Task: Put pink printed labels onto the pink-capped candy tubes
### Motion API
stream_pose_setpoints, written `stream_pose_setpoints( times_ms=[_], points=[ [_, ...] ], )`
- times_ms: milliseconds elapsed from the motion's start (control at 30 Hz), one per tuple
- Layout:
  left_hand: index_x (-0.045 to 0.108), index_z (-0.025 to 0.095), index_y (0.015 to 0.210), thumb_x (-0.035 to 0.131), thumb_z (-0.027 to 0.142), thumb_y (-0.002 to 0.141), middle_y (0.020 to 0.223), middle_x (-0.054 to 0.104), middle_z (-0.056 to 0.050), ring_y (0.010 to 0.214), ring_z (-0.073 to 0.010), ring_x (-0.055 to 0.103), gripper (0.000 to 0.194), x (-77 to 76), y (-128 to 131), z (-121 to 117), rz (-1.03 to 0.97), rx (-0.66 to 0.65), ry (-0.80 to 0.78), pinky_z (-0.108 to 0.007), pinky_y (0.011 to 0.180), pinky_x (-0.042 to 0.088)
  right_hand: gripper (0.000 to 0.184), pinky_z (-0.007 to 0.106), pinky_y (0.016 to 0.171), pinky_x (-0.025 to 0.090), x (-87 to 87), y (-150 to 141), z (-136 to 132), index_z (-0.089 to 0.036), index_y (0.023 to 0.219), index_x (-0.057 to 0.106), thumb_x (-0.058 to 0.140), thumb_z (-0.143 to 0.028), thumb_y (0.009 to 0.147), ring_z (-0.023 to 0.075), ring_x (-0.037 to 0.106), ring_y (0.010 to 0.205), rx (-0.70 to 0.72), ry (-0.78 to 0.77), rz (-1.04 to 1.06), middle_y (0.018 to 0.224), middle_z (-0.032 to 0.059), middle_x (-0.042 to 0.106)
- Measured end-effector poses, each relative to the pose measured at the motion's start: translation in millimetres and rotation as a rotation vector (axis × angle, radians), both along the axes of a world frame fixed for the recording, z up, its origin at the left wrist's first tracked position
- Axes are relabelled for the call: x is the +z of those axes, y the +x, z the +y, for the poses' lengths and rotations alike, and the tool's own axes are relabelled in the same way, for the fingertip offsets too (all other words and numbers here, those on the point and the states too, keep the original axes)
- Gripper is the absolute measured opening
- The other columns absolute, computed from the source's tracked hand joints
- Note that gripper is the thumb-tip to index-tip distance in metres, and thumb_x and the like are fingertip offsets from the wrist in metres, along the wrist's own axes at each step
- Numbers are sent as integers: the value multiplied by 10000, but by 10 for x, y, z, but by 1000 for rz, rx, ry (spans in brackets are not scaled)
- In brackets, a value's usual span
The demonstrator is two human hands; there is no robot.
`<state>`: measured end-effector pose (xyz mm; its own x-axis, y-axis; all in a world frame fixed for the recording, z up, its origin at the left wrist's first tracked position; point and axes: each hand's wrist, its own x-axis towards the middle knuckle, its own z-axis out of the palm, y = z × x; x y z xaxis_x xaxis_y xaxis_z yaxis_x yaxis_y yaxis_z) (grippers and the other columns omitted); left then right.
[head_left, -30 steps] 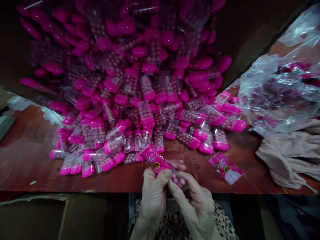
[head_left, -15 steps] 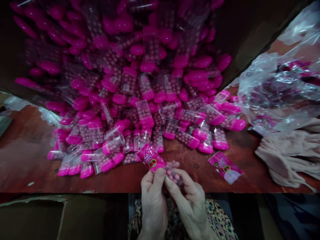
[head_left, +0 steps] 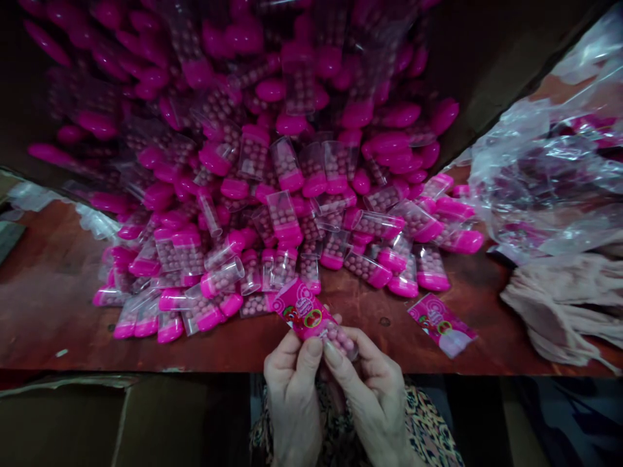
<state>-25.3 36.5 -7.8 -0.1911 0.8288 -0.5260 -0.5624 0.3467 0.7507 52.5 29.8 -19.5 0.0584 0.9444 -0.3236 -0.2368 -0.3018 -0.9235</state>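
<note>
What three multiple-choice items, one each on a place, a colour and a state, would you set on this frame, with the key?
1. Where does the loose printed sleeve lie?
A) On the wooden table
B) Inside a plastic bag
C) On a cardboard box

2. What colour are the caps of the piled clear tubes?
A) Green
B) Pink
C) White

3. What state is the held tube in, between the left hand and right hand?
A) Bare
B) Uncapped and spilling
C) Partly covered by a pink printed sleeve

Key:
1 A, it rests flat on the wood.
2 B, pink caps show across the pile.
3 C, the tube's clear end shows past the sleeve.
</note>
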Motion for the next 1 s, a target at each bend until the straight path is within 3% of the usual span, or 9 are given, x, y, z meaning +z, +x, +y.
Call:
stream_pose_setpoints(
  times_ms=[67,267,433,567,733,867,1000],
  points=[
    [740,184,921,697,288,734,850,744,-94,798,-207,687,218,12,16,10,-41,10,-19,-301,733,542,180,148,505,456,2,3,11,-178,813,629,617,-357,809,77,541,543,-15,46,-52,630,-15,583],
    [740,159,900,640,303,779,898,739,-118,859,-228,679,212,68,-47,72,-88,20,-21,-325,764,538,232,121,346,346,-20,34,50,-167,864,599,611,-393,810,30,398,360,115,-30,98,500,-73,456],
    [745,155,841,654,344,764,881,741,-114,895,-237,669,223,54,-79,83,-73,9,21,-333,798,524,296,121,321,333,-68,52,52,-158,907,586,630,-423,782,26,409,325,160,-50,200,521,-60,507],
    [739,173,894,708,287,718,884,742,-103,845,-226,680,213,24,-94,94,-61,-39,25,-332,779,528,217,123,332,333,-39,83,48,-164,912,603,640,-330,778,28,380,348,220,-17,95,512,-77,466],
    [731,156,911,651,279,773,886,737,-106,809,-190,672,202,24,-159,119,-33,12,30,-289,745,527,225,158,463,425,36,129,80,-175,1040,588,566,-239,826,71,482,497,350,186,-90,635,-38,548],
    [729,146,874,674,270,748,847,736,-102,590,-130,628,185,59,-127,108,-29,-4,6,-223,530,511,175,148,422,390,-13,141,82,-173,928,597,465,-285,905,55,458,430,362,169,-121,569,-51,516],
    [724,153,822,688,263,728,828,736,-91,393,-70,501,149,97,-47,87,-90,-48,-26,-169,317,369,201,145,420,400,-52,154,59,-173,889,588,442,-308,920,60,481,430,332,175,-148,556,-50,508]
  ],
)
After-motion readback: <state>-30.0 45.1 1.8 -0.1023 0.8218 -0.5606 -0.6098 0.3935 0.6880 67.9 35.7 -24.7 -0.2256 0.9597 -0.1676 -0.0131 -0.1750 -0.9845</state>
